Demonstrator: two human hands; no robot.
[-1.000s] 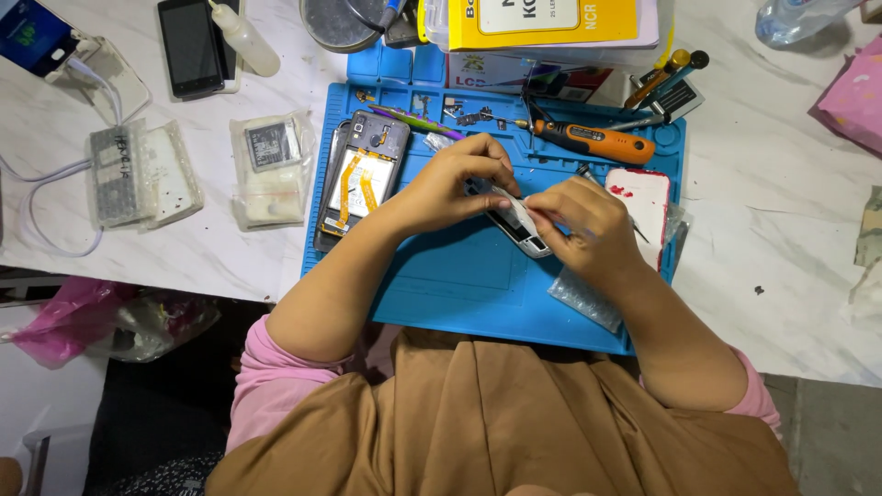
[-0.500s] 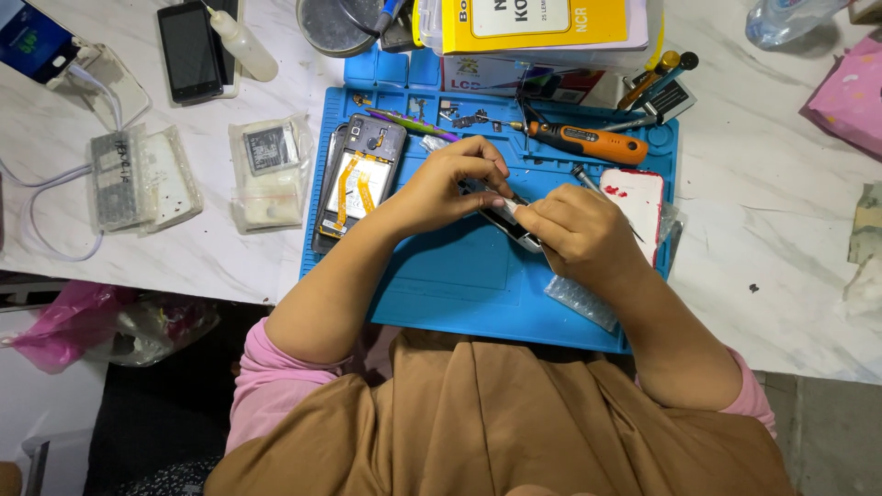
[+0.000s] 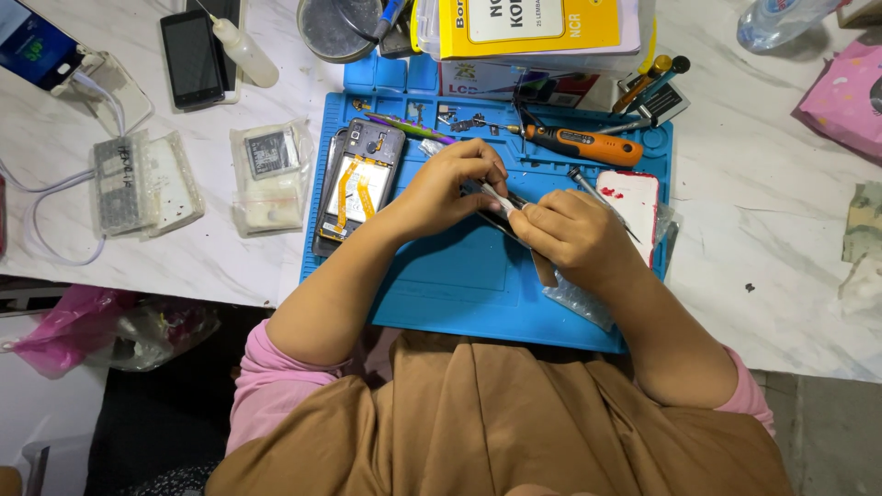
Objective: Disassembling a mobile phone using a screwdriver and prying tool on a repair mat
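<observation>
Both my hands meet over the blue work mat (image 3: 459, 285). My left hand (image 3: 450, 188) grips the upper end of a thin dark phone part (image 3: 491, 209) held tilted just above the mat. My right hand (image 3: 574, 234) closes on its lower end, fingertips pinching a small white strip at its edge. Most of the part is hidden under my fingers. Left of my left hand, an opened phone (image 3: 358, 184) with orange flex cables lies face down on the mat.
An orange-handled screwdriver (image 3: 579, 144) and a white phone cover (image 3: 634, 207) lie on the mat's right side. Bagged parts (image 3: 266, 174), a dark phone (image 3: 191, 57), a squeeze bottle (image 3: 243, 50) and a yellow box (image 3: 528, 23) sit on the marble table. A clear bag (image 3: 579, 298) lies under my right wrist.
My hands shifted slightly closer together over the part, and the right hand now covers more of it. The rest of the table is unchanged.
</observation>
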